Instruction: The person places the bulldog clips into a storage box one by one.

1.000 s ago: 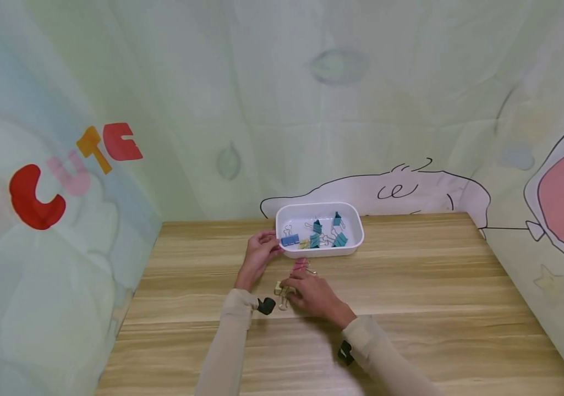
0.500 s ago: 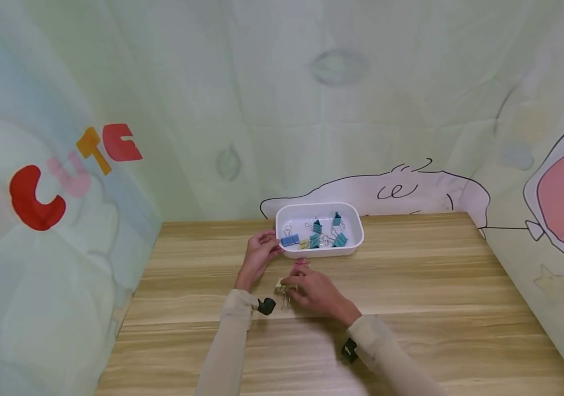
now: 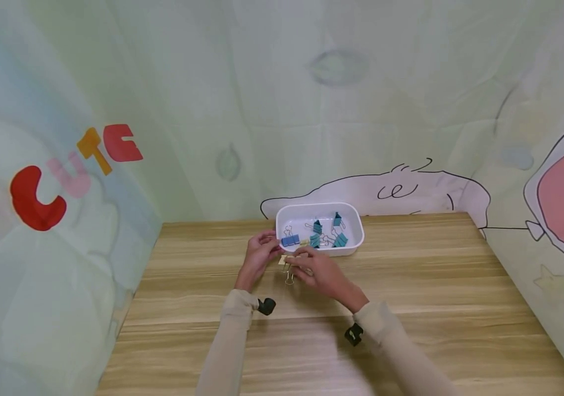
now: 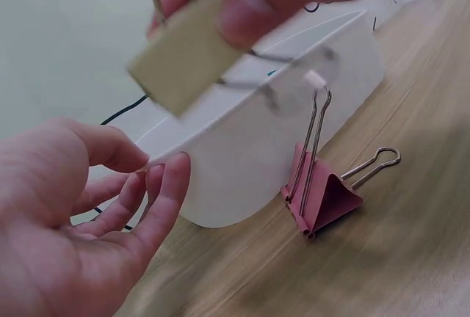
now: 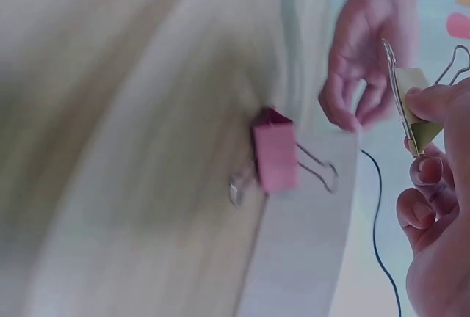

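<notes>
My left hand [image 3: 258, 254] pinches the left rim of a white plastic tray [image 3: 321, 252] between thumb and fingers. Just in front of that tray, my right hand [image 3: 325, 275] holds a yellow binder clip [image 4: 176, 60] by its body, raised above the table with its wire handles folded out. Below it, a pink binder clip [image 4: 319, 192] sits on the wood close to the tray's front wall; the right wrist view shows this pink clip [image 5: 277, 157] too. In the head view the right hand hides the pink clip.
Inside the tray lie a blue binder clip [image 3: 290, 240], a small yellow clip [image 3: 304, 242] and several teal clips [image 3: 339, 240]. The wooden table [image 3: 435, 275] meets a printed curtain [image 3: 202, 137] behind the tray.
My right hand has lifted the yellow binder clip off the table and carried it forward toward the tray's front edge. The left hand and the tray stay where they were.
</notes>
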The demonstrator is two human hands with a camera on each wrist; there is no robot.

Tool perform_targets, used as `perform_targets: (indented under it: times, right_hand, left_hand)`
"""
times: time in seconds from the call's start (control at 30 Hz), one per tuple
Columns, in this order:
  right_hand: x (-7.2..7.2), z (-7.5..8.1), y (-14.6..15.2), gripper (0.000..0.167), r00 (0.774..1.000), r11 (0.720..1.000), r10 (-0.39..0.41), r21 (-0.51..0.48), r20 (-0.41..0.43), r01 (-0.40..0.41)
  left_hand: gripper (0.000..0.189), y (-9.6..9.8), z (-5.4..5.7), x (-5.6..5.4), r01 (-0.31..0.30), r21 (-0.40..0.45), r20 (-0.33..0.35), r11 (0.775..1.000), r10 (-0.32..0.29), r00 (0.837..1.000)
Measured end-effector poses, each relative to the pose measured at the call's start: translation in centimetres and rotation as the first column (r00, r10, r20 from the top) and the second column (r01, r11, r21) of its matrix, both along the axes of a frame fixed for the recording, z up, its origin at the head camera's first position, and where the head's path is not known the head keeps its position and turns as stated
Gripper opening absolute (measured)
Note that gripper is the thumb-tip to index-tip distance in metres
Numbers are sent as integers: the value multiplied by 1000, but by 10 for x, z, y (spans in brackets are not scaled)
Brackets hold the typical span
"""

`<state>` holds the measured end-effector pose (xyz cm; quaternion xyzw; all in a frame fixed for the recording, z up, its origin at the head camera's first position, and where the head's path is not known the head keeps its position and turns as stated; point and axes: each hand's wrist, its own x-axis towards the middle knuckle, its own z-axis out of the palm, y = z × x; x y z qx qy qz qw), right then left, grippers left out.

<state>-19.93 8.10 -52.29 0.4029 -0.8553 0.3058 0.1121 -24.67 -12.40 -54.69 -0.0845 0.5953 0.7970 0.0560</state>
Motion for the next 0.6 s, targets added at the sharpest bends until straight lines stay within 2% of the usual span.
perform_targets:
  times: [0.37, 0.6]
  right_hand:
    - [-34, 26, 15, 25, 987, 988, -130, -100, -97, 120]
    - [-48, 36, 19, 23, 981, 967, -187, -187, -59, 173]
  left_hand:
    - [40, 1, 0, 0, -6, 16, 8, 1000, 6, 1000]
    - [40, 1, 1, 0, -13, 15, 17, 1000, 13, 1000]
